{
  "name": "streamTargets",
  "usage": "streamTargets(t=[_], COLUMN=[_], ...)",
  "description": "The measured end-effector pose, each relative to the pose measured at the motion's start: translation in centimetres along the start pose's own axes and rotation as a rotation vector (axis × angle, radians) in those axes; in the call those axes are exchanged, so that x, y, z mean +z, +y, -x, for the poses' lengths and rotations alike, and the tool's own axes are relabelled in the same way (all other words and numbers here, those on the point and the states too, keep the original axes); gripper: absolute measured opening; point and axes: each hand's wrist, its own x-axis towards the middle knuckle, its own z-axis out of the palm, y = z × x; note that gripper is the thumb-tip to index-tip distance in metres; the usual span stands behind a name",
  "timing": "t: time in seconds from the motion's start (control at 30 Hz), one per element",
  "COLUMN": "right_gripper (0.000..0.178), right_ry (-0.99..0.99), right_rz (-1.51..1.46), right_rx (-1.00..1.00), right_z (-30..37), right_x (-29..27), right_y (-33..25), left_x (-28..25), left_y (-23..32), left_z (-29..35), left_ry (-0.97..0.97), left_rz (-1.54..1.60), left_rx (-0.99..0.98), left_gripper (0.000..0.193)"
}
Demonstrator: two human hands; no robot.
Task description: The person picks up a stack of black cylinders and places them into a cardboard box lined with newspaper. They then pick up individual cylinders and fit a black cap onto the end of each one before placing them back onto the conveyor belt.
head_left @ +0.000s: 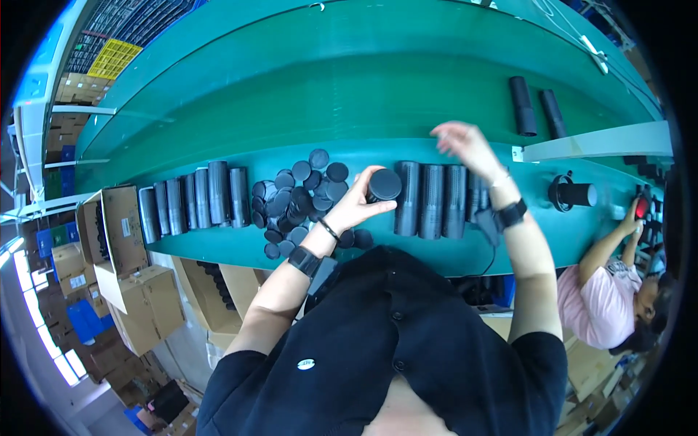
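Note:
My left hand [358,203] is closed around a black cylinder [385,184], whose round flat end faces up. My right hand [465,145] is raised over the far side of the bench, its fingers loosely bent and apart with nothing in them. Right of the held cylinder, several ribbed black tubes [432,201] lie side by side, some partly hidden under my right forearm. A heap of black round caps [294,200] spreads just left of my left hand. Another row of black tubes [196,198] lies farther left.
The green conveyor belt [327,94] runs behind the teal bench [233,251], carrying black tubes [522,107] at right. A metal bar [596,143] juts out there, near a black round fitting [574,194]. Cardboard boxes [149,305] stand at left. A co-worker in pink [600,305] works at right.

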Motion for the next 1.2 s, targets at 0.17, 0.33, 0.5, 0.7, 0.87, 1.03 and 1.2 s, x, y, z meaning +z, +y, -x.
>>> streamTargets(t=[0.17,0.33,0.5,0.7,0.87,1.03,1.2], right_gripper=[0.032,0.035,0.035,0.032,0.031,0.030,0.031], right_ry=[-0.212,-0.221,-0.267,-0.181,-0.230,-0.210,-0.213], right_rz=[-0.360,-0.664,-0.742,-0.562,-0.729,-0.803,-0.763], right_rx=[0.039,0.117,0.120,-0.014,0.081,0.061,0.045], right_z=[5.2,7.6,9.2,9.2,8.2,6.9,6.7], right_x=[9.9,12.0,13.5,14.3,14.9,15.8,16.3], right_y=[-1.1,-0.1,-0.2,0.3,-1.2,-1.0,-0.8], left_x=[0.7,1.1,0.9,0.6,-0.2,-0.9,-1.5], left_y=[0.8,0.1,-0.6,-2.1,-1.0,-0.7,-0.6], left_z=[0.8,3.0,4.2,3.9,3.2,3.5,3.7], left_ry=[-0.055,-0.055,-0.074,0.233,0.149,0.091,0.092], left_rz=[-0.393,-0.348,-0.095,0.041,0.367,0.474,0.541], left_rx=[0.273,0.175,0.167,0.283,0.100,0.152,0.132], left_gripper=[0.082,0.071,0.056,0.035,0.035,0.035,0.043])
